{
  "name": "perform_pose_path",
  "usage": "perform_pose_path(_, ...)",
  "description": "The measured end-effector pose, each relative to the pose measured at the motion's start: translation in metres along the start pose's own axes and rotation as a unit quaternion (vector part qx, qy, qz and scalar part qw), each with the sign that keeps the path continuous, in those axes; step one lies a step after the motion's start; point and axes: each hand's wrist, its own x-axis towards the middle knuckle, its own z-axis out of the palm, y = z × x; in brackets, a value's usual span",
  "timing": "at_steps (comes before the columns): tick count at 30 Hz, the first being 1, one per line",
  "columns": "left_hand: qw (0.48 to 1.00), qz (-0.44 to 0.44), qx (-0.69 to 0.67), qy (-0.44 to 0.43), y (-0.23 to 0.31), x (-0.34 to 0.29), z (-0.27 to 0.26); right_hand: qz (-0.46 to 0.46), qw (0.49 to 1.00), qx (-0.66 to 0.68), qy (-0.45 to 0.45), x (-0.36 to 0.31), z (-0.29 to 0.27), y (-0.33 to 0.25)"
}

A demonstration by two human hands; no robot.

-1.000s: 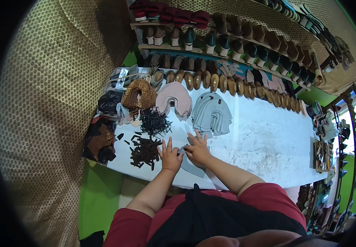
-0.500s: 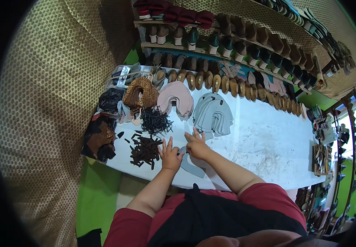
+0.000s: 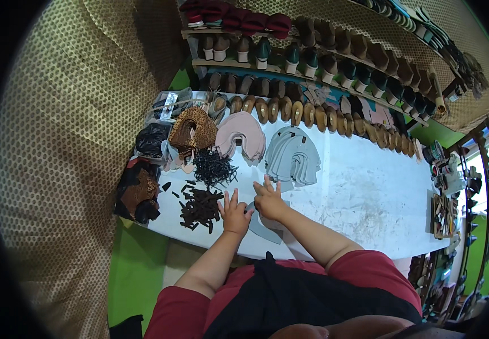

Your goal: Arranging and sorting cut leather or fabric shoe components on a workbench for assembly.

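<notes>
A curved grey shoe-upper piece (image 3: 264,227) lies flat on the white table, partly covered by my hands. My left hand (image 3: 234,217) is at its left edge, fingers spread, with the thumb near a small dark bit on the piece. My right hand (image 3: 270,203) rests over its upper end, fingers stretched out and apart; what lies under them is hidden. Left of my left hand is a heap of short dark brown strips (image 3: 200,209). Behind it sits a tangle of thin black strips (image 3: 213,168). Beyond my right hand, grey upper pieces (image 3: 294,155) lie in a fanned stack.
Pink upper pieces (image 3: 241,133) and leopard-print ones (image 3: 193,129) are stacked toward the back left. Brown shoe lasts (image 3: 286,109) line the table's far edge, below shelves (image 3: 278,69) of shoes. A black plastic bag (image 3: 149,139) sits at the left. The white tabletop (image 3: 363,192) stretches rightward.
My right hand's fingers have shifted very slightly over the grey piece. My left hand and the heaps stay nearly where they were; the view has tilted a little.
</notes>
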Motion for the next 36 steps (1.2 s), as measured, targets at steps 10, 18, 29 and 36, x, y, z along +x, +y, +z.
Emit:
perform_pose_path(10,1.000,0.013,-0.007,0.015,-0.004,0.000,0.003,-0.103,0.990,0.004,0.097,-0.045,0.010,0.014)
perform_pose_path(18,0.999,0.028,-0.041,-0.003,0.012,-0.002,-0.020,-0.102,0.995,0.003,0.006,-0.060,-0.019,0.025)
perform_pose_path(29,0.986,-0.125,-0.109,0.032,0.031,0.002,0.001,-0.166,0.982,-0.064,-0.057,-0.042,-0.015,0.028)
perform_pose_path(36,0.998,-0.048,-0.043,0.026,0.037,-0.012,-0.018,-0.168,0.974,-0.096,-0.120,-0.043,-0.023,0.039)
